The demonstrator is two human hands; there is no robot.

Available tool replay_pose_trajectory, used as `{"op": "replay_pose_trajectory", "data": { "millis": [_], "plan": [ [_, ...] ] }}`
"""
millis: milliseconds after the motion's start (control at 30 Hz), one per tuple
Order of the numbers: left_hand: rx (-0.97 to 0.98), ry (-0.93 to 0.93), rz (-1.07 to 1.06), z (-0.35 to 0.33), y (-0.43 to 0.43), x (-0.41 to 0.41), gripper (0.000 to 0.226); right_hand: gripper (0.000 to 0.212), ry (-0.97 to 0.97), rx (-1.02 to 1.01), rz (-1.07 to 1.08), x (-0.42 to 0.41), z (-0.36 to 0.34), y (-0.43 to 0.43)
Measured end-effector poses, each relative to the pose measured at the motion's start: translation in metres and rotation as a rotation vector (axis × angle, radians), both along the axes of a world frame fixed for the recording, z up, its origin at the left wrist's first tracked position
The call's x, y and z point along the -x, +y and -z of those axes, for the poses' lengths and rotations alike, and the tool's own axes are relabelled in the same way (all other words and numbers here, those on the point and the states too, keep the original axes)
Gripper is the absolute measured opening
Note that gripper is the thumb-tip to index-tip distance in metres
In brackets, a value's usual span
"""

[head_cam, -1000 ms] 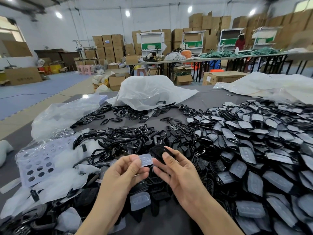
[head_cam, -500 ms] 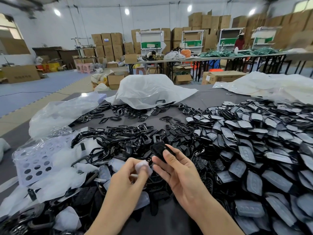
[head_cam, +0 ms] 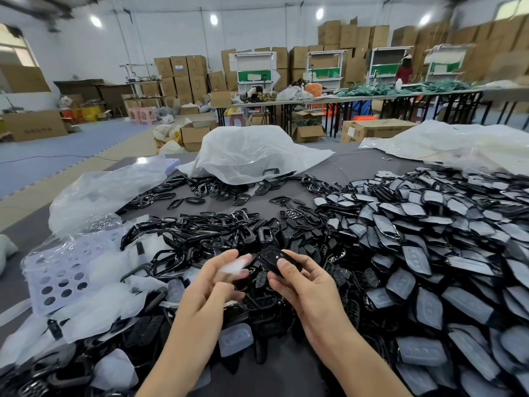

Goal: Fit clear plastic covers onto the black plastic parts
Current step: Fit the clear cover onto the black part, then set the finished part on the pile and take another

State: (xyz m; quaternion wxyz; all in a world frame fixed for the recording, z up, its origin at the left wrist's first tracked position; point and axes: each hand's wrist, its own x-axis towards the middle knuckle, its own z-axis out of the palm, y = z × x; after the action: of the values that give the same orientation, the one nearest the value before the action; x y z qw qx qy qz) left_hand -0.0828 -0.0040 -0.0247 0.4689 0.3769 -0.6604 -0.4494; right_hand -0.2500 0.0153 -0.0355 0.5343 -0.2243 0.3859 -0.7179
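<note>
At the far left of the grey worktop (head_cam: 352,164) lies a perforated lilac sheet (head_cam: 57,277) under crumpled clear film, and behind it a clear plastic bag (head_cam: 106,193) is bunched up. To the right of these sprawls a tangle of open black frames (head_cam: 200,233), reaching toward the middle of the worktop. Further back in the middle, a white plastic bag (head_cam: 252,150) lies heaped over more frames.

In the near middle, the left hand (head_cam: 210,290) is raised above the pile. Its grip is clamped on a clear cover (head_cam: 234,266), thumb on the near side and fingers on the far side. The cover is blurred, so its exact tilt cannot be told. Its right end points at the black part (head_cam: 272,259) and lies just beside it; whether the two touch cannot be told. Below the hands, a loose clear cover (head_cam: 236,339) rests on dark pieces on the worktop.

The right hand (head_cam: 312,287) has its grip clamped on the black part, with the thumb (head_cam: 286,267) pressed on the upper face and the fingers curled beneath. The part is held above the pile, level with the clear cover.

The right side of the worktop carries a wide heap of covered parts (head_cam: 429,239), black pieces with clear faces lying overlapped. Beyond it, at the far right edge, lies more white plastic sheeting (head_cam: 458,141).
</note>
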Motion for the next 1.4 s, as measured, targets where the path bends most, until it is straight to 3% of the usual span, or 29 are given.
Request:
{"op": "replay_pose_trajectory", "data": {
  "millis": [200,433,733,967,1300,1400],
  "plan": [
    [0.13,-0.17,0.0,0.001,0.003,0.007,0.027,0.015,0.057,0.007,0.044,0.002,-0.001,0.0],
    [0.14,-0.196,-0.068,0.007,0.002,0.007,0.038,0.013,0.095,0.02,0.023,-0.001,-0.001,0.002],
    [0.026,-0.009,-0.105,0.006,0.001,0.008,0.022,0.012,0.197,0.032,-0.078,-0.008,-0.001,0.007],
    [0.095,-0.02,-0.234,0.009,-0.003,0.01,0.02,0.012,0.297,0.059,-0.133,-0.012,-0.004,0.011],
    [-0.034,0.106,-0.124,0.006,-0.004,0.007,0.017,0.021,0.286,0.118,-0.231,-0.017,-0.007,0.012],
    [-0.071,0.056,-0.054,0.005,-0.005,0.006,0.028,0.009,0.305,0.113,-0.196,-0.017,-0.004,0.01]
  ]
}}
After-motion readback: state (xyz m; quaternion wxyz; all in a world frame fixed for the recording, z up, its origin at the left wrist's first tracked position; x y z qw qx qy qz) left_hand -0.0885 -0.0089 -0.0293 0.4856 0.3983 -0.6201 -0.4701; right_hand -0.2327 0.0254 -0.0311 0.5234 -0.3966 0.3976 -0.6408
